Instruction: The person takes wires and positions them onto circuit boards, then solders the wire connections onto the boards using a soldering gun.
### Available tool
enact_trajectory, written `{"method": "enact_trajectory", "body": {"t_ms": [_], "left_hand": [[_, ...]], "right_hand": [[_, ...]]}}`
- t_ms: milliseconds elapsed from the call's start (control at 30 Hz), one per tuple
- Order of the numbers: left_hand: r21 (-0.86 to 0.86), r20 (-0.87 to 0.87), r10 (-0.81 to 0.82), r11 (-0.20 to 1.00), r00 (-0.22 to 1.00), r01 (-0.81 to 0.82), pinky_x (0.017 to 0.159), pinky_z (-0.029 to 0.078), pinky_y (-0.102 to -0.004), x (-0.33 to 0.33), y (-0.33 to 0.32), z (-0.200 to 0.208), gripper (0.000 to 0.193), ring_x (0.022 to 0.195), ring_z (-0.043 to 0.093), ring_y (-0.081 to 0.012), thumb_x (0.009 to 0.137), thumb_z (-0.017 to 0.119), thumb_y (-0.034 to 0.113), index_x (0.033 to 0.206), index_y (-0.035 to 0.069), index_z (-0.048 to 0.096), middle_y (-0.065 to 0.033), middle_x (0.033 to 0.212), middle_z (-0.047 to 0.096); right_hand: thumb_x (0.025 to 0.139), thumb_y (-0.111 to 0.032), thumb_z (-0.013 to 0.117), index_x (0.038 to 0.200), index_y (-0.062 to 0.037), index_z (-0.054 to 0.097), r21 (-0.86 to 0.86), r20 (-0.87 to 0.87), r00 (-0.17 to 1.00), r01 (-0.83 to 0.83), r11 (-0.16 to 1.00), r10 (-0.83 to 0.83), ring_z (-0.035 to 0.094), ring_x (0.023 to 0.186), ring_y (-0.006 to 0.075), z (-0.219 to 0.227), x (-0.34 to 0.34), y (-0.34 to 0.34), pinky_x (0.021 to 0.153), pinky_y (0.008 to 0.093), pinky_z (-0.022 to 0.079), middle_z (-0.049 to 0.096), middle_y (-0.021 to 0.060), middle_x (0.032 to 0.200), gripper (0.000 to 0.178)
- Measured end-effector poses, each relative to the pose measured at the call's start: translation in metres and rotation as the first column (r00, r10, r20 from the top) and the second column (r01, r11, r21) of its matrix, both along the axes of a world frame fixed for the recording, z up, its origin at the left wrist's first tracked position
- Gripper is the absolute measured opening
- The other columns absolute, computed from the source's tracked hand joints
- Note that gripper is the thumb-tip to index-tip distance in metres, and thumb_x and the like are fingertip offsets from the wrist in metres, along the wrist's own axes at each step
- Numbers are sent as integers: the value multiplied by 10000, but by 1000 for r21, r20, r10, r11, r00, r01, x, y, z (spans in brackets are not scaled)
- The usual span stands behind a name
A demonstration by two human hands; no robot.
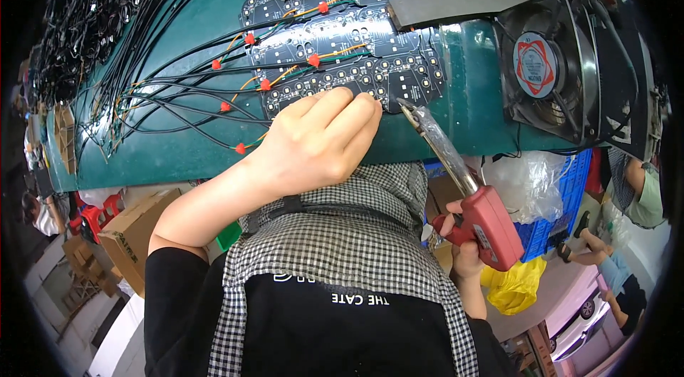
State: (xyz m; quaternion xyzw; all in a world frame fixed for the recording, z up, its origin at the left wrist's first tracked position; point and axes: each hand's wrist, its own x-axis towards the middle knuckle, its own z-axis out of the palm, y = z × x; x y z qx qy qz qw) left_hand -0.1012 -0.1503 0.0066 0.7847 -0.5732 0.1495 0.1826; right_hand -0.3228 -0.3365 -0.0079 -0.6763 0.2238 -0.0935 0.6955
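Note:
My left hand [320, 135] lies over the near edge of a black circuit board panel [406, 88], its fingers bent and closed together. Their tips are turned away, so whatever they pinch stays hidden. In my right hand [459, 234] is a red soldering gun [491, 227], gripped by its handle. Its long metal tip [410, 110] reaches the near right edge of the panel, just right of my left fingers. Black cables with orange and green wire ends and red connectors [313, 60] run from the left across the panel.
A grey metal bar [463, 7] lies over the panel's far right part. Beside it stands a black fan [548, 64]. Bundled black cables [85, 28] heap at the far left of the green table [470, 121]. Below the table at right is a blue crate [570, 199].

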Motion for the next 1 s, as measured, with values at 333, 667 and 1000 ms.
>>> {"method": "enact_trajectory", "body": {"t_ms": [333, 667, 1000], "left_hand": [[-87, 12, -37, 996, 999, 37, 543, 485, -270, -5, -2, -5, 308, 673, 572, -201, 581, 612, 18, 875, -69, 635, -96, 806, 552], [-43, -42, -12, 999, 999, 10, 560, 496, -280, -7, -4, -3, 270, 688, 571, -209, 612, 631, -5, 871, -81, 628, -112, 822, 550], [-57, 15, -10, 998, 1000, 11, 531, 462, -228, -6, -2, -4, 174, 683, 528, -152, 643, 623, 29, 797, -51, 608, -61, 761, 509]], "right_hand": [[719, -438, 756, 1196, 156, 445, 101, 40, 999, 23, 995, -27, 613, 631, 155, -6, -2, 3, 578, 240, 490, 635, 149, 845, 823], [790, -421, 687, 1179, 111, 492, -214, 77, 992, -86, 973, 105, 631, 600, 138, -23, -11, -3, 615, 247, 510, 642, 55, 684, 687], [768, -464, 699, 1192, 89, 473, 143, 97, 995, 10, 990, -24, 634, 686, 189, -8, 0, 8, 635, 285, 517, 644, 147, 923, 732]]}}
